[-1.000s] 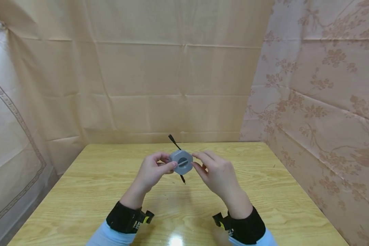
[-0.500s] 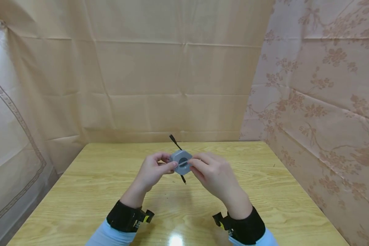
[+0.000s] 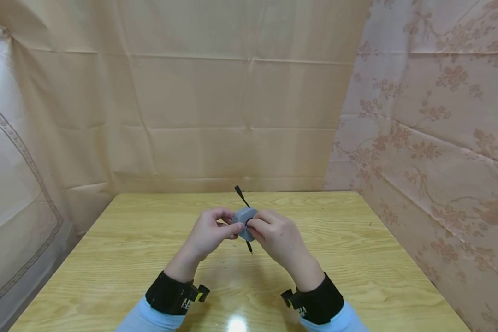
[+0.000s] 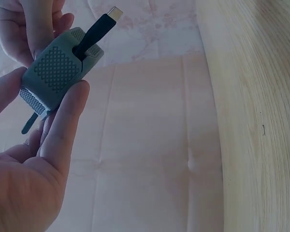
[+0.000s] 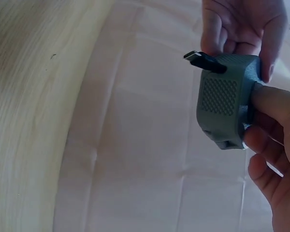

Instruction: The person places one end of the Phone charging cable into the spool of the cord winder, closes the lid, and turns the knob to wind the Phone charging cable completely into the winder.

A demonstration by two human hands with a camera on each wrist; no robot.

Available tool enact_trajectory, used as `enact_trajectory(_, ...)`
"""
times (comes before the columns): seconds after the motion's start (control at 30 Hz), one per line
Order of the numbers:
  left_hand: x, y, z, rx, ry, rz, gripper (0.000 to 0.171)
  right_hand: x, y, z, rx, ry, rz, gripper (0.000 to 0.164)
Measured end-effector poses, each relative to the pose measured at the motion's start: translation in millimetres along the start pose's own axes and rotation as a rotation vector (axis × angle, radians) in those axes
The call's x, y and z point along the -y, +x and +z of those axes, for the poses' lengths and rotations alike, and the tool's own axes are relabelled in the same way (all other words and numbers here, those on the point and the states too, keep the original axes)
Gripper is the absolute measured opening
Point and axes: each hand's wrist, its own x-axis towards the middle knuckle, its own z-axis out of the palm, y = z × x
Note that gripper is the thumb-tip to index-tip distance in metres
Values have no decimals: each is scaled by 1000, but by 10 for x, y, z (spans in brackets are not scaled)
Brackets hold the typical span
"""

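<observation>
A grey, many-sided cable winder (image 3: 242,216) with textured sides is held up above the table. My left hand (image 3: 211,233) grips its left edge between thumb and fingers. The fingers of my right hand (image 3: 280,237) pinch at the middle of its face, covering the recess there. From one side of the winder (image 4: 55,72) sticks a black cable end with a metal USB-C plug (image 4: 101,31). In the head view another black cable end (image 3: 239,190) points up and away from the far side. The right wrist view shows the USB-C plug (image 5: 197,59) too.
The wooden table (image 3: 149,230) lies beneath both hands, with a few tiny dark specks on it. A beige cloth (image 3: 182,115) hangs behind it, and a floral cloth (image 3: 431,138) hangs at the right. Both wrists wear black bands with small cameras.
My right fingers have moved left from the winder's right edge onto the middle of its face. The winder has tilted and shifted slightly right and down, with my left hand still gripping it.
</observation>
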Motion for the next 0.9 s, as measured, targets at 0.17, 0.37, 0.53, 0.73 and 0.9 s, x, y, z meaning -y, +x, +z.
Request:
enact_trajectory(0.17,-11,-7,13,-10,5,9,26,8,-16,53,-55,29,41,15)
enact_trajectory(0.37,-16,-19,49,-28,19,39,27,54,-32,136,-151,122,200,9)
enact_trajectory(0.53,-20,-23,89,-66,22,72,28,109,12,145,-230,261,406,5)
enact_trajectory(0.73,-16,-22,126,-123,40,92,27,164,58,146,-291,497,613,9)
enact_trajectory(0.9,4,-13,130,-131,47,84,26,172,57,166,-282,569,704,10)
